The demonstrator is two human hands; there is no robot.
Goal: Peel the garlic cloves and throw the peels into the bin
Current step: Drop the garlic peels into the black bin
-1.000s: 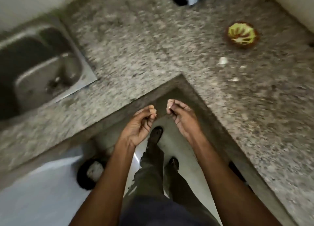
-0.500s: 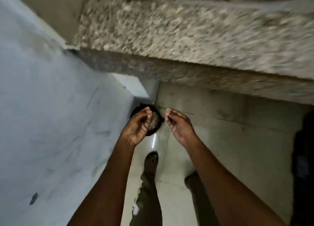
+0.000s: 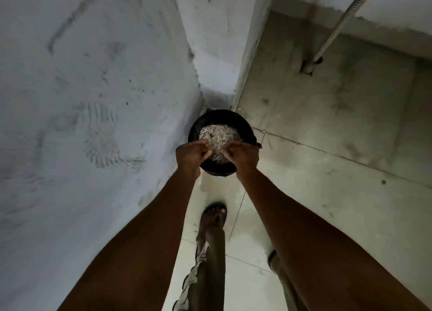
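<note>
**Hands bunched together over the bin**

Both hands meet above the near half of the bin [image 3: 221,123], fingertips turned toward each other. Left hand [image 3: 190,155] has its fingers curled inward, the tips gathered near the thumb; right hand [image 3: 243,155] is curled the same way, its fingertips pointing left. Whether either one pinches any garlic peel cannot be told, since the tips are dark and small against what lies below them.

That bin is round and black, with a dark glossy rim, and stands on the floor [image 3: 327,147] in the corner where the wall [image 3: 93,100] meets a pale pillar [image 3: 217,53]. Inside lies a heap of pale, papery, straw-like scraps [image 3: 217,134], greyish white with thin fibres, filling most of the opening.

Bare forearms run from the bottom edge up to the hands. Between them a foot in a dark sandal [image 3: 215,215] rests on the pale floor tiles just short of the bin, with an olive trouser leg below it. At the upper right a ribbed metal hose [image 3: 339,23] slants down to the floor.
</note>
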